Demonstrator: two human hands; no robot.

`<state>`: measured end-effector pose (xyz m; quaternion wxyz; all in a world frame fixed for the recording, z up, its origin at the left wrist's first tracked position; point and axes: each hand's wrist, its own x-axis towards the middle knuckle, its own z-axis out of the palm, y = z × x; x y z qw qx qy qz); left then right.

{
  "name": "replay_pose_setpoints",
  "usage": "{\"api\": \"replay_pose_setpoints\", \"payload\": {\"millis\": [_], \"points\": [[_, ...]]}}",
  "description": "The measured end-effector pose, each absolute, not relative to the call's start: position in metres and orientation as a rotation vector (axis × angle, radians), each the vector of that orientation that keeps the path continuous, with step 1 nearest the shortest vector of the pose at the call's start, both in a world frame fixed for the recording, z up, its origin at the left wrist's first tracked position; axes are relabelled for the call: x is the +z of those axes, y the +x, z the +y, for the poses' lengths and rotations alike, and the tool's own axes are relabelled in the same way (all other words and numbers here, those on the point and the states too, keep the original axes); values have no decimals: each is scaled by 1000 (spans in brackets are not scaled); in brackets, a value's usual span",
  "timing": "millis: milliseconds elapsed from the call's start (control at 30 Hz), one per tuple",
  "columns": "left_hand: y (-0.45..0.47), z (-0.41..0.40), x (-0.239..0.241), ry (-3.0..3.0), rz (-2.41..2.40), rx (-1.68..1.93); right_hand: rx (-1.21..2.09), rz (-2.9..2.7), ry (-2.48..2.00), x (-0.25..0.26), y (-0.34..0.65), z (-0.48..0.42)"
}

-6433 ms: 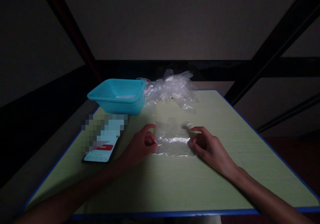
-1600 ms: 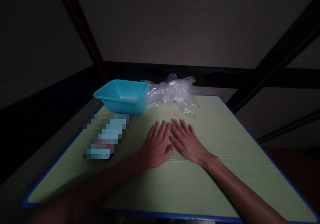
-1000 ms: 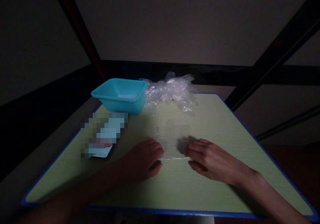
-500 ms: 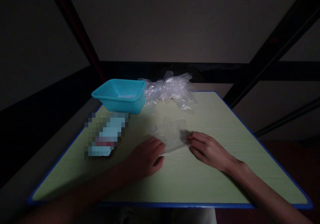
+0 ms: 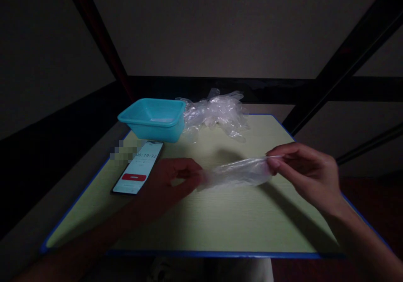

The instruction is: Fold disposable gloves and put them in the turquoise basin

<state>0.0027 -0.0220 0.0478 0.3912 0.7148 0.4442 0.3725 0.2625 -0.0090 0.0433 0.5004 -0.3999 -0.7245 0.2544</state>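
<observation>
A clear disposable plastic glove (image 5: pixel 237 173) is stretched sideways between my two hands, above the table. My right hand (image 5: pixel 310 171) pinches its right end between thumb and fingertips. At the other end, the fingers of my left hand (image 5: pixel 178 177) are closed on the glove; the fingertips there are slightly blurred. Folded lengthwise, the glove looks like a narrow band, and its finger shapes are hard to make out. Behind it lies a loose heap of similar clear plastic gloves (image 5: pixel 217 112).
A turquoise plastic basket (image 5: pixel 151 124) stands at the back left, against the glove heap, with something pale inside. A phone (image 5: pixel 138 166) showing a running timer lies close to my left hand. The pale table (image 5: pixel 220 227) has a blue edge; a wall rises behind it.
The glove was spread flat on the table with both hands at its near edge. Now it is lifted and drawn into a band; my right hand has moved up and right, my left hand slightly left.
</observation>
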Motion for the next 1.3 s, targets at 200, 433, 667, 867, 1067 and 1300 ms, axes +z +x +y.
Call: {"api": "replay_pose_setpoints", "payload": {"millis": [200,433,667,867,1067,1300], "points": [[8,7,45,1181,1070,868,1080,-1515,-1056,42,254,13],[11,34,-1,1049,1301,776,1377,-1472,-1270,-13,248,52],[-1,37,-15,1214,1215,499,1119,-1949,-1283,-18,250,82],[-26,31,10,1342,691,-106,892,-2283,-1144,-4,211,111],[-27,29,12,1543,670,103,370,-2772,-704,0,154,112],[-2,18,-28,2396,1150,809,244,-2604,-974,-8,178,61]]}}
